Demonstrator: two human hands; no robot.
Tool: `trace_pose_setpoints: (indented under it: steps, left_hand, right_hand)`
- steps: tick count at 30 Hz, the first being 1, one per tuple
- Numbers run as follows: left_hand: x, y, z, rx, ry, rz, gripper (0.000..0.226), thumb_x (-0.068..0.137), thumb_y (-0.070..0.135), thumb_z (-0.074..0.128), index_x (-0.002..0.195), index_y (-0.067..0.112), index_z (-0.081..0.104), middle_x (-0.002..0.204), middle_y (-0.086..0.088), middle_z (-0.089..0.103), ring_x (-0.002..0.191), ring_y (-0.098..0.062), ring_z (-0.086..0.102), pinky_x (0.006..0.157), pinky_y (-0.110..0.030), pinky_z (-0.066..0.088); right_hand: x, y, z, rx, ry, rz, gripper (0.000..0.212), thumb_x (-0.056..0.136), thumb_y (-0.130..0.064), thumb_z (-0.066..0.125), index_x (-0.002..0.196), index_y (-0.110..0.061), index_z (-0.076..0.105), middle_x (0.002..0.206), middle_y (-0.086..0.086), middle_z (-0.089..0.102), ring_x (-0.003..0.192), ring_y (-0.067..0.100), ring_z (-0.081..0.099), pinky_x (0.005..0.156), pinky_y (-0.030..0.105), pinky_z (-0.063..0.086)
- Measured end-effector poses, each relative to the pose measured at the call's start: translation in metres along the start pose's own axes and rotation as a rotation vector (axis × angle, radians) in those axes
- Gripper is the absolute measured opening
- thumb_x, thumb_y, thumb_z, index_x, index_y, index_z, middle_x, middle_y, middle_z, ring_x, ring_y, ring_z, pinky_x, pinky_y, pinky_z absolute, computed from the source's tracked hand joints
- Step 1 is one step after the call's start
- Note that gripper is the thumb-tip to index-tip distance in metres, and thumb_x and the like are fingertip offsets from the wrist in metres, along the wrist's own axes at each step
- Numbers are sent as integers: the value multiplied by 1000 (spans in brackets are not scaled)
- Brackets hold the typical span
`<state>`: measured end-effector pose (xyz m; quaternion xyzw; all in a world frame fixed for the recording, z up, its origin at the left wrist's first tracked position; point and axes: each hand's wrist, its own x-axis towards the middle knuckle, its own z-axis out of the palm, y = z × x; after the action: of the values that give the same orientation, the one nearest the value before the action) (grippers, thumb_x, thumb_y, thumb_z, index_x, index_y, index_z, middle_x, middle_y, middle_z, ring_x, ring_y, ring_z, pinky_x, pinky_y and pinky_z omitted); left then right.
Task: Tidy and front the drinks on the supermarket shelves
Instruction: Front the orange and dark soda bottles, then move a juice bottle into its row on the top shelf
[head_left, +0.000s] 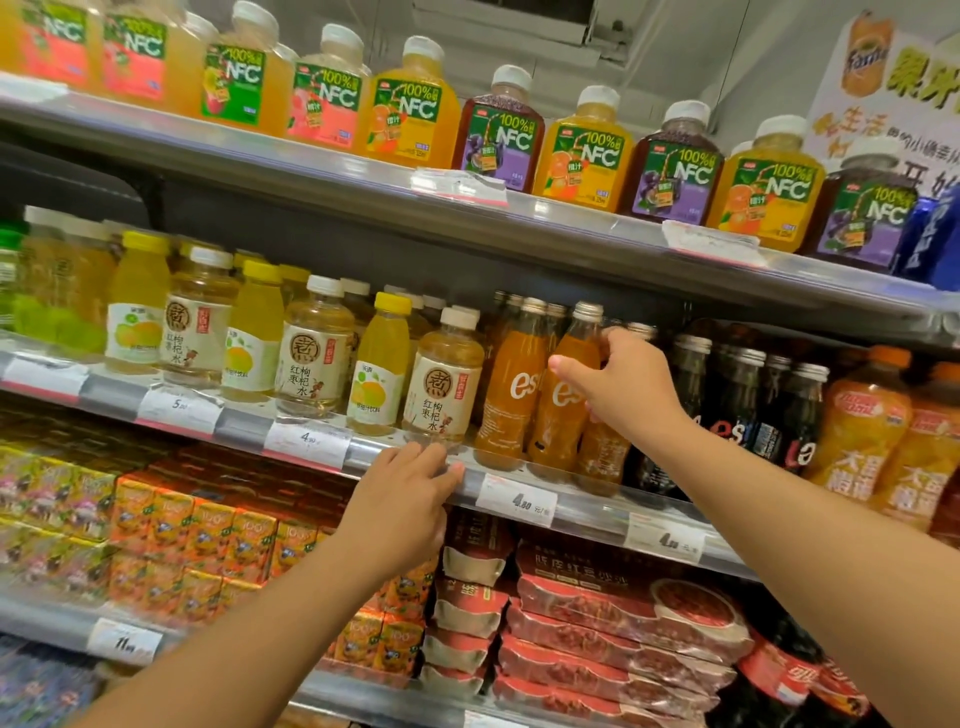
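Observation:
On the middle shelf (582, 506) stand orange "est" soda bottles with silver caps. My right hand (623, 379) grips one of them, the orange est bottle (563, 384), around its upper body, thumb on the front. A second orange est bottle (511, 389) stands just left of it. My left hand (402, 493) rests with straight fingers on the shelf's front rail, below a pale jujube-wolfberry drink bottle (441, 384). It holds nothing.
Dark est cola bottles (737, 395) and orange pulp drinks (862, 415) stand to the right. Yellow-capped juice bottles (376, 364) fill the left. NFC juice bottles (587, 150) line the top shelf. Juice cartons (208, 530) and red packs (623, 613) sit below.

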<state>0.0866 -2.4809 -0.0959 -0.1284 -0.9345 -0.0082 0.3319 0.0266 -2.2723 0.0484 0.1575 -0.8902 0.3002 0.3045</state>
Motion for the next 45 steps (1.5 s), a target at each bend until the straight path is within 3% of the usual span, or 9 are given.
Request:
trace_pose_setpoints:
  steps: [4,10,16,20,25,31,36,41,45]
  left_hand:
    - [-1,2,1,-30,-9,-23,43,71,18,60,114,18,63,98,1,56,86,-22,51,74,-35,44]
    - [-1,5,2,-31,0,-56,42,73,19,54,114,19,62,99,2,54,88,-22,49,75,-34,40]
    - [-1,4,5,-22,11,-52,44,71,19,58,114,19,63,96,3,55,86,-21,50,75,-34,43]
    - [2,5,6,-6,-19,-66,47,77,22,51,125,22,55,107,3,52,96,-21,47,84,-33,39]
    - [7,12,3,33,-72,-101,39,88,24,42,127,24,47,115,5,46,102,-19,40,85,-32,33]
    - [44,11,-65,14,112,21,27,88,22,50,112,21,63,97,6,59,86,-14,49,70,-27,46]
    - [112,13,-144,113,502,141,56,73,15,72,128,8,59,124,-14,61,113,-34,57,90,-48,51]
    - [161,1,-169,182,364,-7,82,84,29,57,153,26,12,161,-3,9,147,-25,5,117,-41,12]
    - [166,-8,-160,238,277,-39,78,84,37,56,151,30,16,158,0,18,144,-24,14,117,-40,16]
  right_hand:
    - [3,-3,6,-59,-4,22,82,84,-55,68,148,-14,36,128,8,61,101,27,67,78,44,61]
    - [8,-6,7,-135,-1,44,64,84,-55,67,127,-10,54,76,1,67,54,11,66,60,27,59]
    - [8,-7,9,-93,17,80,97,82,-50,72,154,-14,18,87,6,69,51,10,65,48,22,55]
    - [4,-11,7,-61,-13,90,102,80,-48,73,156,-17,13,91,8,70,61,13,69,62,33,62]
    - [-17,-13,-13,-38,4,-54,79,91,-44,64,153,-19,23,151,4,42,135,23,44,108,39,43]
    - [-24,-1,-98,-113,131,-385,28,92,-22,62,121,-22,62,102,-18,61,85,-3,56,73,7,40]
    - [16,14,-140,-408,304,-473,27,89,-8,64,116,-4,69,120,10,64,117,27,52,100,25,30]
    - [25,25,-136,-438,303,-462,30,93,-20,61,119,-7,68,119,8,67,111,26,56,97,39,43]
    - [24,28,-132,-447,347,-433,33,89,-25,67,117,-8,68,115,7,69,105,28,61,92,42,48]
